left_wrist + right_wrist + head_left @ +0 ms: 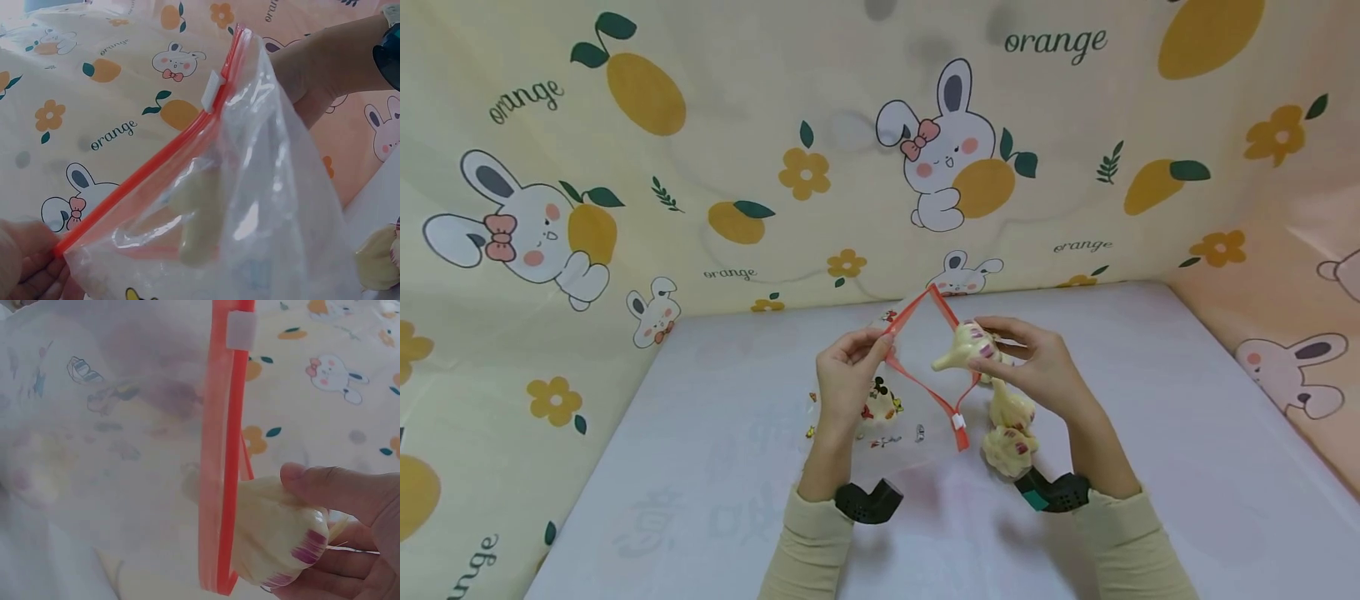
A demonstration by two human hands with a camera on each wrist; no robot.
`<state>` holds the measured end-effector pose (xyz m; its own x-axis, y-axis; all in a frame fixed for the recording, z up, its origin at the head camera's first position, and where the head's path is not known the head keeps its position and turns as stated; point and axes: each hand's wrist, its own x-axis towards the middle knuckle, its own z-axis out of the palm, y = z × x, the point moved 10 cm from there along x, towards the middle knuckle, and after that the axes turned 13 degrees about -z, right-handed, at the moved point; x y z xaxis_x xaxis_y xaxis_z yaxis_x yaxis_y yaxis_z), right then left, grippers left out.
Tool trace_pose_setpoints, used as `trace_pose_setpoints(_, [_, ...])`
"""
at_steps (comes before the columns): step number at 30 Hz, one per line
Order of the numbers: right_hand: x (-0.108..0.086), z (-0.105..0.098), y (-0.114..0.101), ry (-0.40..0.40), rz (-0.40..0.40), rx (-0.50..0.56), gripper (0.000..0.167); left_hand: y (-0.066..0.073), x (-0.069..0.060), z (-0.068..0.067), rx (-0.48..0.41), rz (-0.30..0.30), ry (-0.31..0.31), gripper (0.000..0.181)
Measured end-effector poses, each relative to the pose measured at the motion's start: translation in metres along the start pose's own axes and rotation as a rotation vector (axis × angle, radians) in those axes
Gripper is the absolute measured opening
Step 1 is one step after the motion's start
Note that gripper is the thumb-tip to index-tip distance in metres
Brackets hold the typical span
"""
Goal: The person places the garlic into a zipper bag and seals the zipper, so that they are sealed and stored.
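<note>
A clear zip bag with a red edge [925, 385] and cartoon prints hangs with its mouth spread wide. My left hand [850, 375] pinches the red rim at its left side, also seen in the left wrist view [37, 262]. In my right hand [1037, 367] is a garlic bulb [972, 346] with purple marks, held at the bag's mouth with its stem pointing left. The right wrist view shows the bulb [281, 531] between thumb and fingers, its stem behind the bag's film. Another pale bulb [40, 469] shows through the film, inside the bag.
Several garlic bulbs [1009, 450] lie on the white table [700, 500] just right of the bag, below my right hand. A patterned cloth [737, 125] with rabbits and oranges stands behind the table and along its sides.
</note>
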<state>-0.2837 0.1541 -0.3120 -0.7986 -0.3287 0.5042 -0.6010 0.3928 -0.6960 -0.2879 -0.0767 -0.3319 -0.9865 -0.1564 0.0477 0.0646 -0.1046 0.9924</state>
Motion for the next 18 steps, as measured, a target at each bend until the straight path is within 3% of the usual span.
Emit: trace_pose_setpoints(18, [0.0, 0.013, -0.004, -0.033, -0.019, 0.023, 0.049, 0.0, 0.0, -0.001, -0.008, -0.018, 0.004, 0.019])
